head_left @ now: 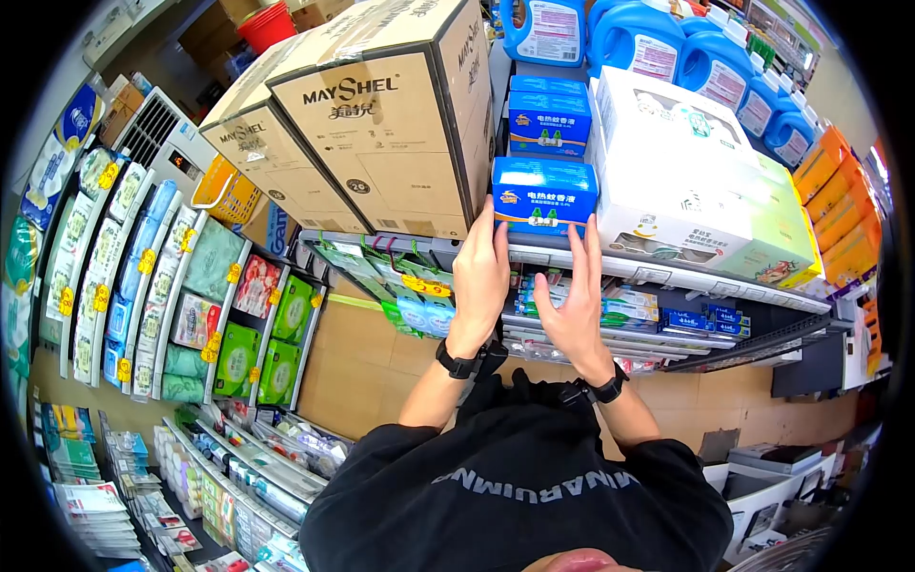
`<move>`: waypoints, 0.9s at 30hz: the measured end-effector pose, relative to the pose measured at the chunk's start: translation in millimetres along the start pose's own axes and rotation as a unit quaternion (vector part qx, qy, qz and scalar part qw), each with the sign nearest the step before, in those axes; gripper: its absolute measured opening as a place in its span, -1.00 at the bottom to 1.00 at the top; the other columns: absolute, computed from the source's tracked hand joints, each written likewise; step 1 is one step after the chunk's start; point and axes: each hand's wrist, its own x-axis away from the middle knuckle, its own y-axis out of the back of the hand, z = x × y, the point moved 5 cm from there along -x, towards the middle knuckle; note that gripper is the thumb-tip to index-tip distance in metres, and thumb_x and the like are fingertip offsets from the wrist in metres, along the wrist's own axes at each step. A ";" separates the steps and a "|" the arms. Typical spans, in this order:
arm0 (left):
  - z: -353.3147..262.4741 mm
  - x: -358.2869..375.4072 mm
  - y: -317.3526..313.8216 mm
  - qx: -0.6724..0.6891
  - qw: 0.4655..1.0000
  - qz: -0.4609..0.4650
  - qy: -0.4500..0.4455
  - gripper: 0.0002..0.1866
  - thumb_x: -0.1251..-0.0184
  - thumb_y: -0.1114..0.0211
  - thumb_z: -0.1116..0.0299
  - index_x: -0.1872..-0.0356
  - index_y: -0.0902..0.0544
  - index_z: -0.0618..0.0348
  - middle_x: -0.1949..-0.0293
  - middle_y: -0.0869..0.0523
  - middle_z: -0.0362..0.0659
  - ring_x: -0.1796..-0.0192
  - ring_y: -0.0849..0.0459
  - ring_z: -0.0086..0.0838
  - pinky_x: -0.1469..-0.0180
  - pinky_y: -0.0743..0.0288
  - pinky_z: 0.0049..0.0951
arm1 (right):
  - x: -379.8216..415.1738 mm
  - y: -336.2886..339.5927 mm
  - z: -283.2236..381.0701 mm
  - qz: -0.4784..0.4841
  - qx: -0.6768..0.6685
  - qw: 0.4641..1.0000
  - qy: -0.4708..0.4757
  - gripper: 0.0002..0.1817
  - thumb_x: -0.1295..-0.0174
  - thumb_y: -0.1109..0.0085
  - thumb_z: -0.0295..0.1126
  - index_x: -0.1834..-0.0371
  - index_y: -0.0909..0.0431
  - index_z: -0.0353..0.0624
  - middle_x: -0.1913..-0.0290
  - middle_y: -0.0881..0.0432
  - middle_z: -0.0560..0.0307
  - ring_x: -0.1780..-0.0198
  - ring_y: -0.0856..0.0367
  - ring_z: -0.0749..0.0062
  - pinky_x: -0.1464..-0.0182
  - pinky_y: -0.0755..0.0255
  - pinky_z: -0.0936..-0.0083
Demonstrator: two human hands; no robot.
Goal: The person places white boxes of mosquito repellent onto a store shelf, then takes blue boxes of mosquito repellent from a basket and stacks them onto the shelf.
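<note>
Counting one front blue box by the edge of the shelf, between two hands: left hand with straight fingers against its left side, right hand with thumb spread wide, fingertips at its lower right corner. Behind, at least two more blue boxes; leftward, two cartons across a narrow gap; rightward, one white box just beside; below the edge, open floor.

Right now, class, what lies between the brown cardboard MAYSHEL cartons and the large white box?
Blue rectangular boxes, in the head view; the left hand and right hand are at the nearest one.
</note>
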 end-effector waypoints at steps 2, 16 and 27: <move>-2.5 1.7 -0.9 -0.061 0.997 0.038 0.038 -0.61 -0.56 -0.24 0.47 -0.32 -0.57 0.39 -0.11 -0.75 0.21 -0.09 -0.76 0.10 -0.08 -0.68 -0.11 | 1.8 -0.3 0.2 0.013 -0.015 1.000 -0.011 -0.13 -0.27 -0.27 -0.55 -0.65 -0.08 -0.37 -0.71 0.14 -0.43 -0.68 -0.03 -0.36 -0.58 -0.18 0.03; -60.9 -42.2 -0.7 -0.185 0.967 0.055 -0.166 -0.46 -0.23 -0.49 0.47 -0.27 -0.62 0.18 -0.24 -0.63 -0.04 -0.30 -0.55 -0.08 -0.32 -0.49 -0.14 | 25.7 34.4 -5.9 0.050 -0.025 0.998 -0.022 -0.59 -0.27 -0.25 -0.57 -0.21 -0.62 -0.40 -0.64 -0.24 -0.27 -0.52 -0.45 -0.12 -0.44 -0.41 0.14; -51.9 -71.6 -37.4 -0.209 0.963 0.053 -0.161 -0.54 -0.24 -0.47 0.49 -0.17 -0.58 0.20 -0.14 -0.58 -0.03 -0.21 -0.54 -0.07 -0.20 -0.61 -0.18 | 40.9 53.7 -12.2 0.076 -0.065 0.994 -0.044 -0.61 -0.27 -0.23 -0.60 -0.18 -0.61 -0.42 -0.48 -0.44 -0.20 -0.30 -0.64 0.01 -0.29 -0.56 0.24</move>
